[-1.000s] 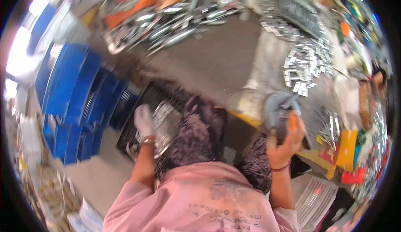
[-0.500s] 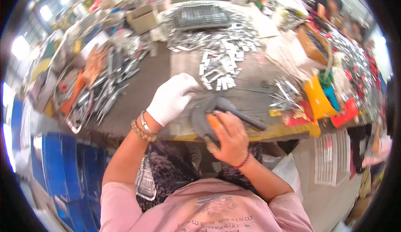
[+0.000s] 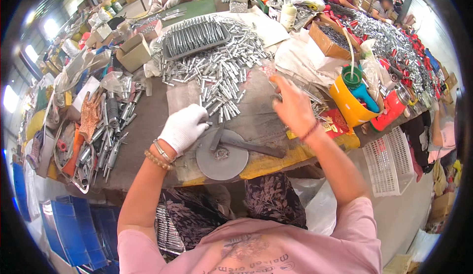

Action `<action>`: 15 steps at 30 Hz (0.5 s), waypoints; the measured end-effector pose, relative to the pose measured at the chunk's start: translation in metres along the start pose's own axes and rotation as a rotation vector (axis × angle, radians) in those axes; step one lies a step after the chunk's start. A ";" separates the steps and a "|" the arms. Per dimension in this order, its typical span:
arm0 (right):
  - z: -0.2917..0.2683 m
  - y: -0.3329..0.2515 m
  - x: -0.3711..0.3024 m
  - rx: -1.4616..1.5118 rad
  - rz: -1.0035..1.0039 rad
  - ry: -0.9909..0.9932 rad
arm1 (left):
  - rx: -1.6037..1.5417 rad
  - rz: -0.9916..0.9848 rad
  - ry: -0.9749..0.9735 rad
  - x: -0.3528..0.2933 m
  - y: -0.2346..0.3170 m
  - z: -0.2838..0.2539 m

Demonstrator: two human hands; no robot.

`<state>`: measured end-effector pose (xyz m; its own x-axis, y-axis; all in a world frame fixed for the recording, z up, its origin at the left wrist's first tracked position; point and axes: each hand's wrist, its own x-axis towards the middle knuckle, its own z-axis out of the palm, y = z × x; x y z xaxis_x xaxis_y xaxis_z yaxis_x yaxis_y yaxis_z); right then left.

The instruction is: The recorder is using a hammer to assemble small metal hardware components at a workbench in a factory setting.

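A hammer lies across a round grey metal plate at the table's near edge, its handle pointing right. Just left of the hammer head is my left hand, in a white glove, its fingers pinched together. A small silvery tip shows at the fingertips, but what they hold I cannot make out. My bare right hand, with an orange cover on one finger, reaches out open beside several thin metal rods. Loose silvery metal tubes spread out beyond my left hand.
A black tray of lined-up metal pieces stands on the pile. Pliers-like tools lie at the left. On the right are a yellow container, a cardboard box and a red can. Other people work at the far side.
My right hand has let go of the hammer and moved right and away toward the thin rods. The hammer now rests on the round plate. The whole view has shifted.
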<state>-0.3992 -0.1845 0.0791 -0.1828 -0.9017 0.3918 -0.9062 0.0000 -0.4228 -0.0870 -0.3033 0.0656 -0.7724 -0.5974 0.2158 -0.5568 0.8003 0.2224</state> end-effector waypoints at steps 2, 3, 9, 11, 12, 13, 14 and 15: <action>0.009 0.010 0.032 -0.083 0.075 -0.072 | -0.064 -0.023 0.041 -0.007 0.002 0.005; 0.018 0.016 0.043 -0.172 0.128 -0.149 | -0.078 -0.007 0.052 -0.008 0.003 0.004; 0.045 0.049 0.066 -0.255 0.189 -0.212 | -0.387 -0.288 0.182 -0.037 0.035 -0.016; 0.041 0.055 0.053 -0.121 0.082 -0.047 | -0.860 -0.486 0.101 -0.051 0.042 -0.027; 0.031 0.041 0.047 0.157 0.169 -0.137 | -0.863 -0.508 0.100 -0.059 0.045 -0.030; 0.016 0.021 0.038 0.438 0.256 -0.243 | -1.041 -0.540 0.067 -0.071 0.050 -0.031; -0.001 -0.009 0.019 0.753 0.263 -0.315 | -1.221 -0.577 0.036 -0.087 0.056 -0.027; -0.010 -0.035 -0.003 1.065 0.284 -0.369 | -1.229 -0.584 0.046 -0.099 0.058 -0.018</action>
<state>-0.3703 -0.1771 0.1010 -0.0465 -0.9988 -0.0150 -0.0393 0.0169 -0.9991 -0.0375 -0.1987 0.0742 -0.4957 -0.8508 -0.1746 -0.1480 -0.1153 0.9822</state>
